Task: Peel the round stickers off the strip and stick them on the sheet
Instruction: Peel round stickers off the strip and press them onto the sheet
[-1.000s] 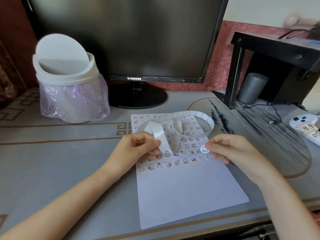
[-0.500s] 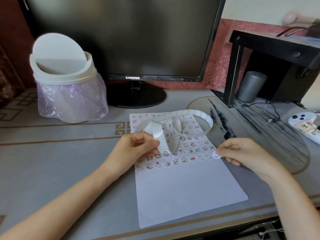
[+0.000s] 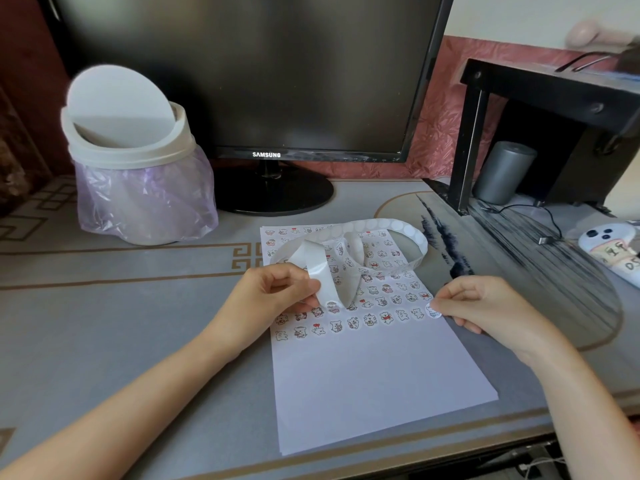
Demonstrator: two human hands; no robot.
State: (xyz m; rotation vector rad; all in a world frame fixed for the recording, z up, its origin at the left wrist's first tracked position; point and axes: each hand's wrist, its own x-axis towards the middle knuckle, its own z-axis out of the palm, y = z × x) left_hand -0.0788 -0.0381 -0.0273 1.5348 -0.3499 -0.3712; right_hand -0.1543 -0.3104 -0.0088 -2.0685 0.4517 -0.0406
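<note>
- the sheet's (image 3: 363,375) near half lies bare, its near edge close to the table's (image 3: 104,323) lip.
- right hand (image 3: 485,306) pinches a round sticker (image 3: 433,311) at the sheet's right edge, seemingly touching paper; a second ago it was further left.
- left hand (image 3: 266,299) pinches the strip (image 3: 311,268), which loops far over the stickered rows.
- bin (image 3: 138,188) and monitor (image 3: 259,81) stand behind.

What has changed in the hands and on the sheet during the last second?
The right hand carried the round sticker it pinches rightward and down, from beside the strip to the right end of a row on the sheet. The left hand kept its grip on the strip; the sheet did not move.
</note>
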